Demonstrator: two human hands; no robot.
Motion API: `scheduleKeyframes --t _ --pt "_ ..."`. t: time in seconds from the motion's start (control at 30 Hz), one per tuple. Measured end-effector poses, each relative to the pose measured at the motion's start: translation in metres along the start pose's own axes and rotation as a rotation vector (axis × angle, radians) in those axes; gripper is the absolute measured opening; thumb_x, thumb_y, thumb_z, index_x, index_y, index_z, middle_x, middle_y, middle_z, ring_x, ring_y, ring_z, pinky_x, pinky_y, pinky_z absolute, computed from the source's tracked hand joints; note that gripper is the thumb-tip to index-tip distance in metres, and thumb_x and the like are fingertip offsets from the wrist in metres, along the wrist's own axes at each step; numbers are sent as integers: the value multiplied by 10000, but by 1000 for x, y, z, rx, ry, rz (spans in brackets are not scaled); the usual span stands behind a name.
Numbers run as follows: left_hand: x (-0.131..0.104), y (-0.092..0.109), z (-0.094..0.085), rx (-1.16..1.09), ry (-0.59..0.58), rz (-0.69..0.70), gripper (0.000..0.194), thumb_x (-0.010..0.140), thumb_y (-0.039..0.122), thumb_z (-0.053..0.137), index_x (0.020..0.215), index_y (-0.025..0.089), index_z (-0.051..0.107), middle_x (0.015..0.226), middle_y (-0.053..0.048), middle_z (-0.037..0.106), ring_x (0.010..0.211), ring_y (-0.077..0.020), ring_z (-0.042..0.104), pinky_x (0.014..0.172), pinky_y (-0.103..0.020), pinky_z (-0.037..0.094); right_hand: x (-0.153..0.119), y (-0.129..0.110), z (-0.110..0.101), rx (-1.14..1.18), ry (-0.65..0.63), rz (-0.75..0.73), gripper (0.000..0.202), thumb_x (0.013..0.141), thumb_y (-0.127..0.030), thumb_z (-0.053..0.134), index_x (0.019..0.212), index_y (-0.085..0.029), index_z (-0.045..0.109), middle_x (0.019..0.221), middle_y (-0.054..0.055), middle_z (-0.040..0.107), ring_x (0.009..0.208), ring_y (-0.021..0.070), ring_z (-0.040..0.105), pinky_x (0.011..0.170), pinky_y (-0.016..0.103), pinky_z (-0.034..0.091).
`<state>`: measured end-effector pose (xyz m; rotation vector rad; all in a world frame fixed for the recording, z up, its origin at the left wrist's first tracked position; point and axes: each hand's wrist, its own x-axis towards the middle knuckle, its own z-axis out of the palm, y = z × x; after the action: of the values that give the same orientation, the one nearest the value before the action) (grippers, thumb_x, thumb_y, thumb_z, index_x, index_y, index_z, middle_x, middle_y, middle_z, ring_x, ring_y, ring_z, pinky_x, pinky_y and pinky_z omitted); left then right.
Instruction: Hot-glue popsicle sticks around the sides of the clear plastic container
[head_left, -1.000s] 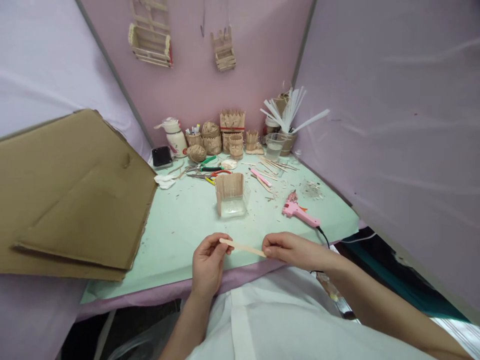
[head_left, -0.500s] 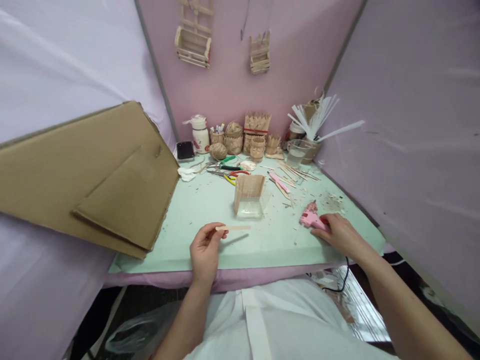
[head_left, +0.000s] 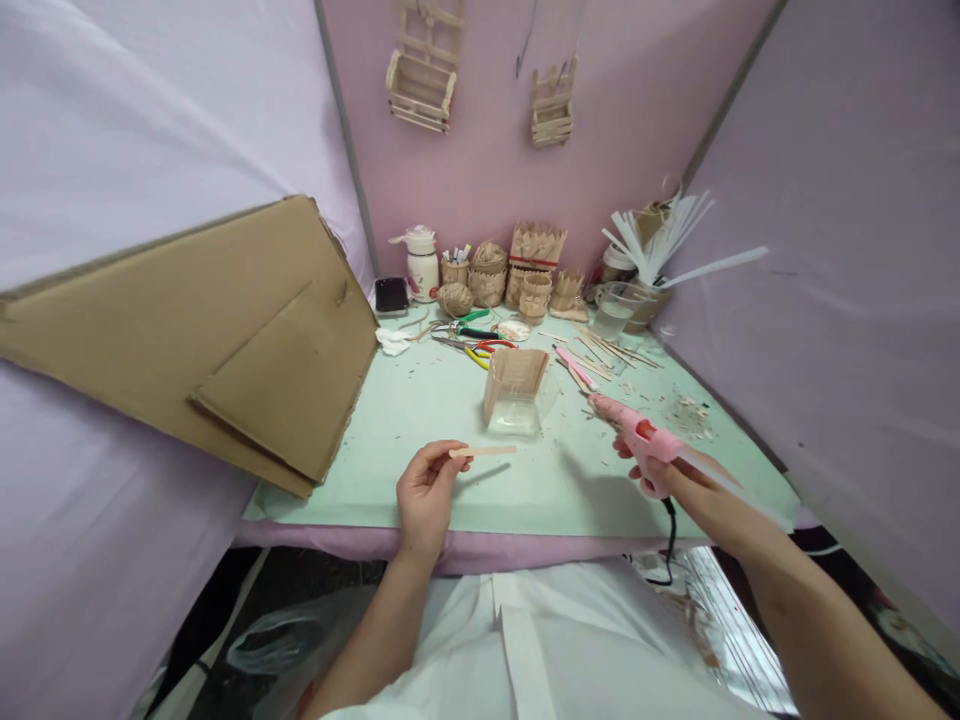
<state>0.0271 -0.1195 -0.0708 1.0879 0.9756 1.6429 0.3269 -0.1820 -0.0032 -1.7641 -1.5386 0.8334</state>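
The flat, pale wooden stick [head_left: 489, 451] stays pinched in my left fingers [head_left: 448, 472] before the clear, wood-backed plastic box [head_left: 516, 395], and, right of it, my right fingers [head_left: 669, 478] have wrapped round and lifted the pink plastic glue gun [head_left: 649, 445], so I'm holding both.

White, softly creased garment [head_left: 592, 645] with a white strip [head_left: 523, 655] down the front — bare forearms [head_left: 394, 615], bare fingers [head_left: 437, 451].

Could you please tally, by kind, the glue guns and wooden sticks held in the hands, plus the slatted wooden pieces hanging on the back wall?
Pink glue gun, in the right hand: 1
Wooden stick, in the left hand: 1
Slatted wooden pieces, hanging: 2
Total: 4
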Motion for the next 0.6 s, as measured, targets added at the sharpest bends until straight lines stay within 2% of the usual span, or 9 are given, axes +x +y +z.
scheduleKeyframes --t 0.13,0.3,0.47,0.6 --pt "-1 -2 -1 15 -6 -12 138 774 285 756 862 179 746 825 -40 741 698 -135 684 697 -250 557 -17 -23 33 195 -96 10 639 858 -742 433 1080 -211 710 1069 118 713 848 241 639 694 334 517" --pt "-2 -2 -2 -17 -32 1 100 764 243 761 853 196 759 851 -33 746 707 -126 673 711 -246 553 -25 -31 68 258 -217 -41 684 868 -752 398 1047 -173 714 993 118 712 807 224 598 704 330 504" --pt "-1 -1 -3 27 -38 79 60 763 216 750 819 203 767 842 -35 716 778 -144 645 704 -238 524 -28 -38 79 259 -251 -38 671 888 -724 376 1078 -167 697 989 114 699 827 230 580 706 339 505" --pt "-1 -2 -3 50 -32 74 57 747 212 754 803 207 765 784 -19 675 719 -130 610 668 -228 496 -31 -45 82 236 -245 -27 623 892 -700 374 1044 -190 697 894 91 679 810 234 575 694 335 514"
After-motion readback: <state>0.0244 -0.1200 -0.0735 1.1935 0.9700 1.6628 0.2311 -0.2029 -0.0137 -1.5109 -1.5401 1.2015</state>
